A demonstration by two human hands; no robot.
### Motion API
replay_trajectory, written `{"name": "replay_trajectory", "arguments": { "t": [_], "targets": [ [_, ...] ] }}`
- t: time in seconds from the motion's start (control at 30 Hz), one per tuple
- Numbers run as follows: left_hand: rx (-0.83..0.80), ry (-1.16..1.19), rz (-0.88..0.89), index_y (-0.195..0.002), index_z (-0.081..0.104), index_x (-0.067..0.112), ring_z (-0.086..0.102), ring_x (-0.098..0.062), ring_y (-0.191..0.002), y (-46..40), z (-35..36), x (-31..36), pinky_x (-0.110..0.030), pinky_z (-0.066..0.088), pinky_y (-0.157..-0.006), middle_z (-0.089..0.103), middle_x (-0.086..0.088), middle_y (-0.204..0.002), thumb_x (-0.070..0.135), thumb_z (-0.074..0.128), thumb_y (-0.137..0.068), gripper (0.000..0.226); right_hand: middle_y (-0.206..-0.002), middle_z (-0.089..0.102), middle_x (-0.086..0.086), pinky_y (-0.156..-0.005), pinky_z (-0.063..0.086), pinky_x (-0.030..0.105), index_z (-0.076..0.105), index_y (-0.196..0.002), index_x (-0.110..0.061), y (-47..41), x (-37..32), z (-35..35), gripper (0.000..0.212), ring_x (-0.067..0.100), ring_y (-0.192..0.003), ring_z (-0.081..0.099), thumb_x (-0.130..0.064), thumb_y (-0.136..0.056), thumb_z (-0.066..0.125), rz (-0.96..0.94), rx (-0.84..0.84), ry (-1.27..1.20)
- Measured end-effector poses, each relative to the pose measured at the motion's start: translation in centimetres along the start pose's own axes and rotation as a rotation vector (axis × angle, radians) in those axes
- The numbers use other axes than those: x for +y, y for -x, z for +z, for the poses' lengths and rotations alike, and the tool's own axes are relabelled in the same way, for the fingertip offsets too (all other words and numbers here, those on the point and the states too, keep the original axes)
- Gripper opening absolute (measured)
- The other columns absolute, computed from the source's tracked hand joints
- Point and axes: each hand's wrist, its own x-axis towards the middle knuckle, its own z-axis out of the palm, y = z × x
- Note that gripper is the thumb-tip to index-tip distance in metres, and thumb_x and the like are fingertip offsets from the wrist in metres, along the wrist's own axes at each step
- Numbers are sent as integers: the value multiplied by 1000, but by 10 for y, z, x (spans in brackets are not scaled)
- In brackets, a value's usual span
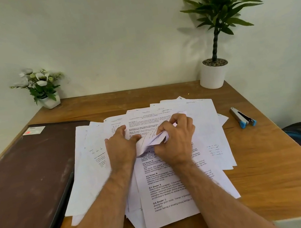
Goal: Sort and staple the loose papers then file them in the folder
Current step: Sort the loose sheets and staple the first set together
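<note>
Here, in the head view, everything can be placed from the loose papers (172,177), a fanned, overlapping pile spread over the middle of the wooden surface (268,184), with its printed lines running roughly across the view and its long sides running away from the person. Both hands are over the far half of that pile, close together. The right hand (175,137) has its fingers curled round a sheet (149,142) whose near portion is lifted and buckled into a fold, gripping it from the right side. The left hand (121,144) lies just left of that fold, its fingers bent downward onto the pile and its thumb touching the lifted sheet; whether it pinches the paper or only steadies the sheets beneath cannot be told. The sheet is thus between the two hands, already held, so the next move seems to turn on drawing it clear of the pile. The stapler (243,116) lies to the right of the papers, well apart from them, its long axis slanting toward the near right; the right hand is the nearer one to it. The folder (31,181), dark brown and closed, lies flat to the left of the papers, its right edge overlapped by the leftmost sheets, so the left hand is nearer to it. Sorting appears under way; stapling and filing are not yet done.
</note>
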Motion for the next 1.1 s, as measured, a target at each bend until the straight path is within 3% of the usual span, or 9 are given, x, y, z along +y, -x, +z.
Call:
{"name": "replay_trajectory", "arguments": {
  "t": [0.27,0.4,0.53,0.6,0.67,0.77,0.87,1.0,1.1],
  "targets": [
    [50,-198,14,-150,46,20,49,-30,-129,-1,0,8,-43,44,-107,61,-10,-136,46,78,-85,76,-111,51,1,-87,40,44,68,-79,-27,-5,-1,1,27,23,-110,44,-25,-57,82,7,-63,-52],
    [96,128,2,-140,56,23,67,-23,-108,2,-3,5,-35,60,-86,68,-3,-124,30,78,-89,55,-113,51,0,-92,37,41,68,-83,-28,-5,2,2,32,23,-113,44,-30,-57,86,16,-77,-46],
    [176,175,76,-104,74,20,70,-13,-85,11,-10,3,-30,58,-72,76,5,-97,28,70,-94,13,-112,53,-2,-93,39,44,68,-87,-30,-4,4,4,30,21,-114,42,-28,-60,81,14,-96,-45],
    [201,132,120,-104,74,19,69,-12,-83,14,-13,3,-27,57,-71,77,4,-97,28,69,-96,13,-110,55,-2,-91,39,45,69,-88,-29,-3,0,4,26,21,-112,43,-25,-64,73,23,-80,-72],
    [195,113,160,-111,75,16,65,-11,-84,17,-15,5,-8,46,-66,76,2,-103,25,67,-97,18,-108,58,-2,-90,41,47,69,-94,-28,-2,-3,4,26,20,-110,43,-21,-69,69,32,-46,-87],
    [144,170,211,-108,77,12,65,-12,-91,19,-17,4,-4,43,-67,75,2,-107,23,68,-95,19,-119,57,-3,-97,39,43,58,-120,-28,0,-4,4,48,16,-114,39,-23,-73,68,66,-35,-91],
    [68,322,255,-78,77,15,66,-15,-88,18,-13,-1,-17,46,-64,76,-1,-94,22,58,-78,20,-125,48,-3,-98,32,35,41,-137,-35,-1,-2,2,77,15,-115,37,-29,-71,80,100,-78,-101],
    [-11,605,128,-52,72,15,71,-26,-88,12,-11,-2,-37,52,-85,77,-13,-78,33,53,-71,32,-115,43,3,-89,37,40,66,-102,-25,-2,1,4,41,23,-110,39,-24,-64,83,39,51,-68],
    [89,595,-70,-74,81,16,72,-22,-98,7,-15,-1,-36,52,-92,79,-5,-92,37,56,-96,39,-112,44,4,-86,35,40,65,-84,-23,-2,2,6,28,23,-109,39,-28,-61,80,63,98,-81]
  ]
}}
